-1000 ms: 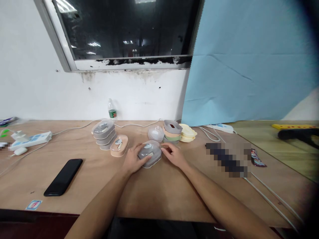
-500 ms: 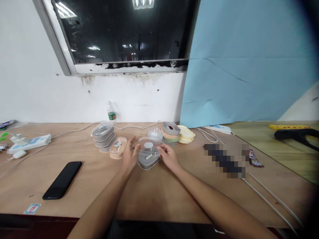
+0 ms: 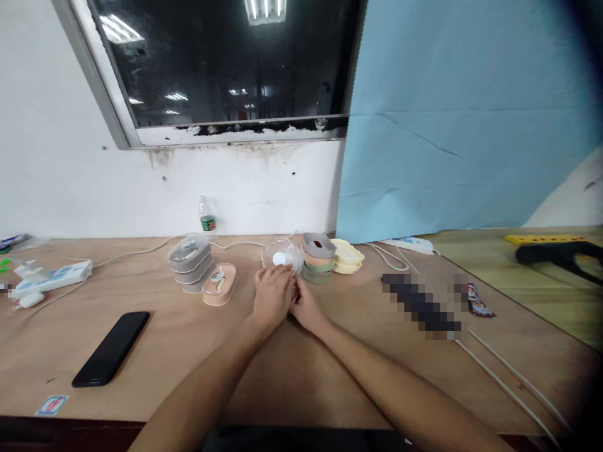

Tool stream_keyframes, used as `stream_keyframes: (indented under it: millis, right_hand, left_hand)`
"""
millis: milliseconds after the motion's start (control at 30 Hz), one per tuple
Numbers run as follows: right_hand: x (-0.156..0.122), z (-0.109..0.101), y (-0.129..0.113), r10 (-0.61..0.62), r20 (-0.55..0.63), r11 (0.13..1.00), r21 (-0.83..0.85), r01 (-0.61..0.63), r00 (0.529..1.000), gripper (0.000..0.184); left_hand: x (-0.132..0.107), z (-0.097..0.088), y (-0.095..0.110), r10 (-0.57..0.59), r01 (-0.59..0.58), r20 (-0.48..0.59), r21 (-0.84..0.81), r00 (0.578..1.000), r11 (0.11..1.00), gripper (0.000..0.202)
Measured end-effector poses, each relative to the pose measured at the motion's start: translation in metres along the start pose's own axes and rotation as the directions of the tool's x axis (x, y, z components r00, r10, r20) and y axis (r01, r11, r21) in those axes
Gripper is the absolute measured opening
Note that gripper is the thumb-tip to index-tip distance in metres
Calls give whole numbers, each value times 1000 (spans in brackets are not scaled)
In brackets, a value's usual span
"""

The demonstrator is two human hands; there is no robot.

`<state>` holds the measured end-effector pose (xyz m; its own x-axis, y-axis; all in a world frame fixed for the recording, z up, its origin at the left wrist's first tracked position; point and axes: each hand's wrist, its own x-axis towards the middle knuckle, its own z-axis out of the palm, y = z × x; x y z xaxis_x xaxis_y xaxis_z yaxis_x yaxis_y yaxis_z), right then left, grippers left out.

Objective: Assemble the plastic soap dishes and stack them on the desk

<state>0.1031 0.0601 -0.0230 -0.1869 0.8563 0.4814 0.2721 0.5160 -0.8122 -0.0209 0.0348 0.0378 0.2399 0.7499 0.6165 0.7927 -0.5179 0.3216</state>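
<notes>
My left hand [image 3: 272, 296] and my right hand [image 3: 305, 307] are pressed together on the wooden table [image 3: 301, 376]. The left fingers curl up against a clear plastic lid with a white round sticker [image 3: 281, 255], which stands tilted just beyond the knuckles. My right hand's fingers are tucked in beside the left hand and are hidden. The grey box base seen earlier is out of sight behind the hands. Just to the left lies a peach box with a clear lid [image 3: 219, 284]. Behind that is a stack of grey lidded boxes [image 3: 189, 258].
A stack of grey, peach and green bases [image 3: 318, 257] and pale yellow pieces [image 3: 347, 256] sit right of the hands. A black phone [image 3: 110, 348] lies front left. A small bottle [image 3: 206, 218], two power strips [image 3: 51, 278] [image 3: 409, 243] and cables [image 3: 499, 370] are also on the table.
The clear lid came up off the grey box and moved away from me. Both hands closed in together over the box, which is now hidden.
</notes>
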Motion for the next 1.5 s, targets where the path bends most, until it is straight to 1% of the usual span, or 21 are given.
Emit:
stream_keyframes:
  millis: [67,133,200,333,467,633,667,733,833,900,967,1033,1067,1133,1167,1233,1300,1333,1400,1433,1500]
  right_hand:
    - [3,-7,-2,-100,47,984,-141,105,994,43]
    - [7,-15,-4,-192,90,949,-238,208,977,31]
    - [10,-23,-4,-264,118,913,-291,287,957,24]
    - [12,-32,3,-297,167,876,-344,338,940,22]
    - [11,-33,9,-291,238,860,-359,363,927,26]
    - [10,-34,6,-259,318,862,-349,367,912,29]
    - [9,-34,5,-253,340,865,-340,369,906,31]
    - [8,-35,3,-247,387,869,-316,380,888,41]
    - [6,-36,2,-231,448,869,-304,390,864,60]
    - [6,-36,4,-210,453,866,-324,380,866,65]
    - [6,-35,6,-197,436,863,-348,366,878,66]
    - [6,-34,8,-187,407,865,-363,346,894,62]
    - [7,-33,8,-181,385,868,-369,331,905,59]
    - [7,-31,8,-173,332,879,-373,298,927,55]
    - [7,-31,6,-173,301,887,-366,281,938,54]
    - [6,-30,2,-175,220,916,-321,240,960,55]
    - [5,-31,-4,-175,114,950,-243,198,978,56]
    - [4,-31,-6,-172,61,962,-204,181,983,56]
    - [4,-32,-8,-172,-29,972,-166,165,985,48]
    - [4,-32,-7,-176,-69,972,-172,162,982,43]
    - [4,-33,-5,-194,-133,963,-213,163,972,29]
  left_hand:
    - [11,0,-6,-43,43,-23,11,999,999,26]
    - [25,3,-14,-62,62,-19,31,998,998,24]
    - [41,9,-22,-52,50,45,40,998,998,25]
    - [65,29,-32,-57,43,149,98,987,994,26]
    - [75,45,-33,-41,19,169,130,985,991,26]
    - [78,51,-40,25,-42,163,102,986,994,25]
    - [78,50,-42,50,-65,154,91,987,994,26]
    - [75,47,-45,98,-105,98,67,990,992,29]
    - [60,36,-47,114,-114,-14,15,993,993,34]
    - [41,26,-47,83,-84,-33,-27,996,996,36]
    - [16,14,-49,50,-49,14,-57,999,997,39]
    - [-9,4,-54,21,-12,111,-84,994,996,46]
    - [-21,0,-57,3,17,182,-108,983,994,53]
    - [-37,-6,-63,-22,84,325,-178,945,980,74]
    - [-41,-9,-66,-24,110,367,-216,930,970,81]
    - [-43,-13,-70,-57,187,388,-308,920,933,88]
    - [-39,-16,-72,-136,296,372,-418,918,859,84]
    - [-36,-17,-73,-179,354,373,-478,910,804,81]
    - [-33,-19,-73,-234,440,395,-585,888,682,73]
    - [-32,-20,-72,-240,467,415,-623,878,628,70]
    - [-33,-21,-71,-216,492,456,-668,863,558,65]
